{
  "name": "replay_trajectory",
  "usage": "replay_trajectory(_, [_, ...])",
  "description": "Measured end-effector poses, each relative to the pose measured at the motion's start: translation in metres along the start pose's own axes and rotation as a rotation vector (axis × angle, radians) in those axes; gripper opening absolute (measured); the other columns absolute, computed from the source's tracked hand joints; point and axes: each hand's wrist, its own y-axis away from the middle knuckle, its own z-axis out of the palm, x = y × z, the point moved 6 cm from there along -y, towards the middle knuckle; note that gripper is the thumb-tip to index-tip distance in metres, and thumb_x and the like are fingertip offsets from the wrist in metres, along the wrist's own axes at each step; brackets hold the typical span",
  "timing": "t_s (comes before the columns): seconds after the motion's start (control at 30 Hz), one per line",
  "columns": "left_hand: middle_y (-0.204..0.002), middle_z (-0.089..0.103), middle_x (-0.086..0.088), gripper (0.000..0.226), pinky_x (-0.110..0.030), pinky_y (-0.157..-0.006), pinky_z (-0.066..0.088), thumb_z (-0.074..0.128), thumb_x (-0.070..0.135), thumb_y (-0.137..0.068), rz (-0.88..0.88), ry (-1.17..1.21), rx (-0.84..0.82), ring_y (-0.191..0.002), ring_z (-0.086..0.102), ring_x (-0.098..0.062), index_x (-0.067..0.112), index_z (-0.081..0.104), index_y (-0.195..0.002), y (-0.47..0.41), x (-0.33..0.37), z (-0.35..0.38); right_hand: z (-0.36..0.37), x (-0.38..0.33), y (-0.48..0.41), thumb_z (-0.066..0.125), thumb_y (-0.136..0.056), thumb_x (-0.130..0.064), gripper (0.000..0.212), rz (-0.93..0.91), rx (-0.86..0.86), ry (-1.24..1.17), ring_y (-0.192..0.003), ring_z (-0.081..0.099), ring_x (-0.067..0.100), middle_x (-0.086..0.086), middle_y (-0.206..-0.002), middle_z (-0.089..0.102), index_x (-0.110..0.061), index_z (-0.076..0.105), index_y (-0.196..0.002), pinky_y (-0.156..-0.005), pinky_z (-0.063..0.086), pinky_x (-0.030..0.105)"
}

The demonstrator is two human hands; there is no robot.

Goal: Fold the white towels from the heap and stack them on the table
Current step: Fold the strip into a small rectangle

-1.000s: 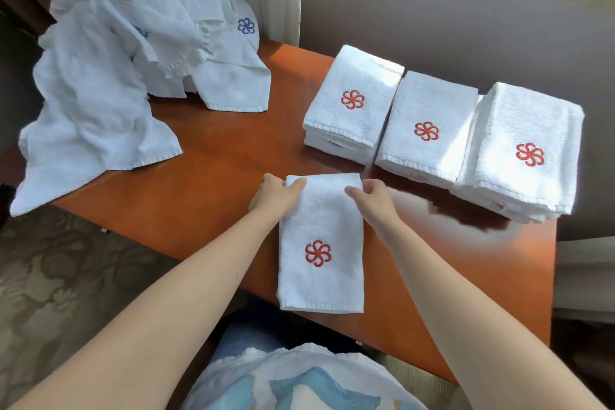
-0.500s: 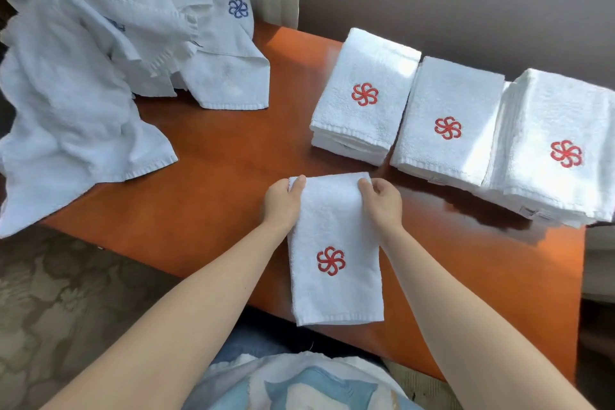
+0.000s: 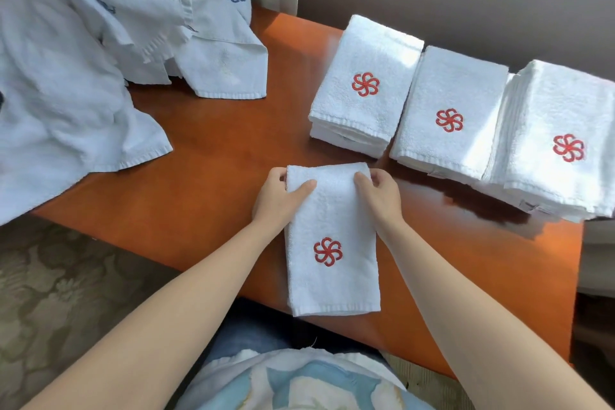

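Since a second ago both hands have tightened on the far corners of the narrow folded white terry towel [image 3: 332,243] with a red flower emblem. The left hand [image 3: 276,200] pinches the far left corner, thumb on top, and the right hand [image 3: 379,196] pinches the far right corner. The towel's near end just overhangs the near edge of the glossy orange-brown wooden table [image 3: 216,176]. Farther right, three stacks of folded white towels [image 3: 446,93] sit side by side. At the far left lies the heap of loose white towels [image 3: 83,76].
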Motion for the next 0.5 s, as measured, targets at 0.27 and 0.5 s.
replay_trajectory(0.27, [-0.099,0.064,0.007,0.055,-0.028,-0.076,0.054,0.071,0.038,-0.089,-0.010,0.076,0.121,-0.087,0.062,-0.007,0.021,0.046,-0.135,0.037,-0.013,-0.008,-0.010,0.012,0.044,0.061,-0.088,-0.034,0.050,-0.092,0.027,-0.015,-0.102,0.058,0.004,-0.013,-0.122,0.057,-0.029,0.046,-0.135,-0.086,0.054,0.035])
replay_trajectory(0.5, [-0.159,0.007,0.011,0.059,-0.042,-0.112,0.033,0.052,0.035,-0.099,0.387,-0.557,0.123,-0.143,0.027,-0.019,0.040,0.022,-0.150,0.098,-0.010,0.017,-0.007,0.018,0.079,0.059,-0.091,-0.023,0.074,-0.350,-0.116,0.313,-0.131,0.036,0.002,-0.010,-0.153,0.021,-0.041,0.024,-0.153,-0.090,0.041,0.027])
